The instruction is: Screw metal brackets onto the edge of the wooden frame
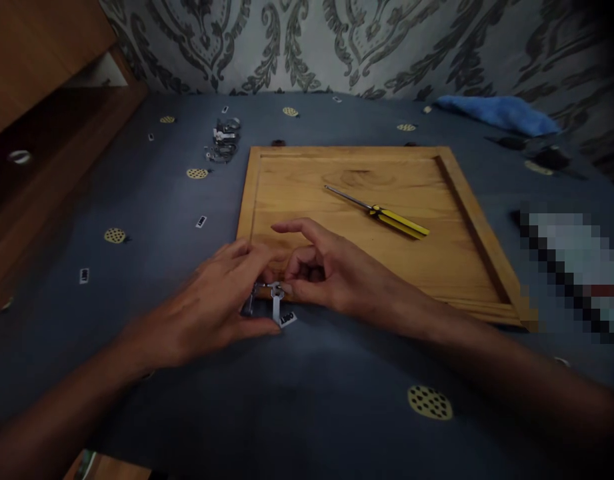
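A wooden panel with a raised frame, like a cabinet door [307, 200], lies flat before me. At its near left edge is a metal cabinet hinge [276, 308]. My left hand [211, 303] grips this hinge, its thumb low along the near side and its fingers over the panel's edge. My right hand [327, 273] meets the hinge from the right, thumb and curled fingers pinched together while the index finger stretches out. Whatever small thing the pinch may hold is hidden. A yellow and black screwdriver [397, 222] rests on the panel, beyond my right hand.
Several metal hinges [224, 140] lie in a pile at the back left. A blue cloth [497, 113] and dark tools [549, 157] are at the back right. A pixelated object [577, 267] lies at the right. Wooden furniture [51, 153] borders the patterned blue cover [151, 200] on the left.
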A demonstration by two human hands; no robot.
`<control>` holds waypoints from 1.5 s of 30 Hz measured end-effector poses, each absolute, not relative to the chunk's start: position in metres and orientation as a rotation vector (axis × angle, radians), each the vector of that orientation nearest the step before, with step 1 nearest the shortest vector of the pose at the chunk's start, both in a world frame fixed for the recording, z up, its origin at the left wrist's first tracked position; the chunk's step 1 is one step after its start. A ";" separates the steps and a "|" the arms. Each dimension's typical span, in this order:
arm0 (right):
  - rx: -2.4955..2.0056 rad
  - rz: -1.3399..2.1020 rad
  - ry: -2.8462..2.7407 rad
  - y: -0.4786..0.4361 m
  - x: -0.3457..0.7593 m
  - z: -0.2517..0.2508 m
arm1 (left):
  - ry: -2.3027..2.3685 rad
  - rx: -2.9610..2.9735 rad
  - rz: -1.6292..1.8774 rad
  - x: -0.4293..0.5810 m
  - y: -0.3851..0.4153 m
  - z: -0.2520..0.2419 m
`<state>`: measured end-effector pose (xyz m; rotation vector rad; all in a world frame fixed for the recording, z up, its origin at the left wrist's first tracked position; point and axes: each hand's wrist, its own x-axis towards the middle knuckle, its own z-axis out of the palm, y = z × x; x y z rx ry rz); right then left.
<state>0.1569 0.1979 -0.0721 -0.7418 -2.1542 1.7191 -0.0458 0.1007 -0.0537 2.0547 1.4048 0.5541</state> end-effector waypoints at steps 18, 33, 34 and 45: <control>-0.809 1.807 -2.247 0.207 0.146 -0.067 | 1.410 2.008 0.532 -0.045 0.102 -0.050; -0.814 1.692 -2.344 0.206 0.144 -0.067 | 1.405 2.050 0.548 -0.046 0.101 -0.054; -0.807 1.693 -2.338 0.206 0.144 -0.067 | 1.398 2.063 0.551 -0.046 0.101 -0.054; -0.780 1.574 -2.137 0.193 0.166 -0.073 | 1.455 2.095 0.528 -0.048 0.098 -0.060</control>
